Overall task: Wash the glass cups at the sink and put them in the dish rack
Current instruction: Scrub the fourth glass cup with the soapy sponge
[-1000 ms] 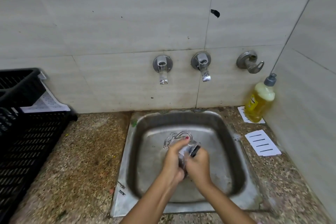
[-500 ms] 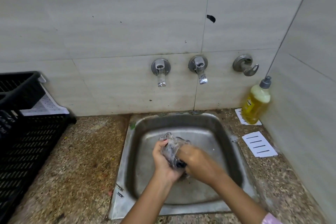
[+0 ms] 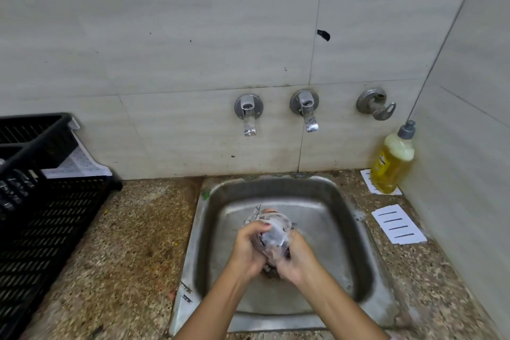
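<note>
A clear glass cup (image 3: 274, 232) with a handle is held tilted over the middle of the steel sink (image 3: 367, 309). My left hand (image 3: 248, 250) grips the cup from the left, fingers curled round its side. My right hand (image 3: 296, 259) is curled against the cup's lower right side, with something dark partly showing between its fingers and the glass. The black plastic dish rack (image 3: 47, 223) stands on the counter at the far left.
Two wall taps (image 3: 249, 116) (image 3: 306, 110) hang above the sink with no water running, and a third fitting (image 3: 375, 105) is to the right. A yellow soap bottle (image 3: 393, 160) and white paper cards (image 3: 398, 225) sit on the right counter. Speckled stone counter (image 3: 138, 243) lies between rack and sink.
The cup has turned in my hands, and my right hand has shifted from over the cup to its lower right side. The view has tilted down slightly.
</note>
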The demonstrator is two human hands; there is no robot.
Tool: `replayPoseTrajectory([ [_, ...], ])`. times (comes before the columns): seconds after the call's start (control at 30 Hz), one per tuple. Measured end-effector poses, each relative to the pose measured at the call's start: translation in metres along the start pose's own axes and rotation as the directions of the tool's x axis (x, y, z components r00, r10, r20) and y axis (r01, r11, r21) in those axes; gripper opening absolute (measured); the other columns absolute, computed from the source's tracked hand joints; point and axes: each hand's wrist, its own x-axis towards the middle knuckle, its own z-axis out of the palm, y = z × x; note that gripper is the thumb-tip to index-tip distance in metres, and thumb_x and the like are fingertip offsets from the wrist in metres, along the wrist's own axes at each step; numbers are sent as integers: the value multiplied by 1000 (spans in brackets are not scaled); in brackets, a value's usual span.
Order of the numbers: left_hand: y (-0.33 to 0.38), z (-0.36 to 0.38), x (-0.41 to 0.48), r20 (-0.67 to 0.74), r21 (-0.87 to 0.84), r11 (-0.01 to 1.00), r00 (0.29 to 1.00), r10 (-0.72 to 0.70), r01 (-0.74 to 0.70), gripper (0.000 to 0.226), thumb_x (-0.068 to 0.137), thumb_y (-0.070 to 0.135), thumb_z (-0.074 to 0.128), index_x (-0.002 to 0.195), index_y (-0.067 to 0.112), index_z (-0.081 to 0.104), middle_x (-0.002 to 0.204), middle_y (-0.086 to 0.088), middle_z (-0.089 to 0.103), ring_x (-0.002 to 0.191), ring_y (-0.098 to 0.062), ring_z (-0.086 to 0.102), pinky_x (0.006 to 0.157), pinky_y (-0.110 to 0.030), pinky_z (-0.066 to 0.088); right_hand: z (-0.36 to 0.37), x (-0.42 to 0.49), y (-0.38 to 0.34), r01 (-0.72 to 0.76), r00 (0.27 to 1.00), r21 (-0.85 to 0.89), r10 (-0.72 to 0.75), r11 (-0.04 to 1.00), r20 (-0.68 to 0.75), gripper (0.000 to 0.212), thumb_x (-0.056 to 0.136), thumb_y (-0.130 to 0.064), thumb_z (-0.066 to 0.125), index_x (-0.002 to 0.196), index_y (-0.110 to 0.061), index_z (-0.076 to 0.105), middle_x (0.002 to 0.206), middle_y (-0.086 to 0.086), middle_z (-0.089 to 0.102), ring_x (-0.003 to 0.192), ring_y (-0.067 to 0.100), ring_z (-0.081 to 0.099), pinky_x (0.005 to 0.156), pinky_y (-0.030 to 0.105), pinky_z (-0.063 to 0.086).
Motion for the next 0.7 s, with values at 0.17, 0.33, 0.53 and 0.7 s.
replayPoseTrajectory([
  [0.17,11,14,-7,47,-172,980,995,-90,97,31,59,28,67,70,-1,71,72,-17,66,66,-29,65,69,-33,51,-28,9,-27,636,708,-753,-514,168,484,18,70,7,68,71,-10,72,75,-6,71,71,5,64,66,22,53],
  [0.33,6,22,-1,28,-74,972,975,-221,223,16,71,14,60,77,0,68,69,-14,67,59,-23,66,59,-26,55,-37,7,-43,670,315,-363,-194,-647,929,46,67,-14,51,108,-1,66,105,8,70,94,17,66,82,20,51],
  [0.53,14,12,0,165,77,969,955,-245,235,35,54,-6,63,85,10,66,69,-17,67,58,-26,67,53,-30,56,-28,-11,-15,686,660,-717,-521,124,541,23,66,-18,73,88,-22,71,82,-13,72,76,-1,67,64,15,51],
  [0.7,26,15,2,230,393,909,942,-243,139,49,50,1,69,98,14,68,79,-10,70,71,-20,68,64,-26,56,-13,-13,-9,49,987,73,-59,996,152,22,75,-5,53,87,1,71,85,15,71,71,21,70,62,25,58],
])
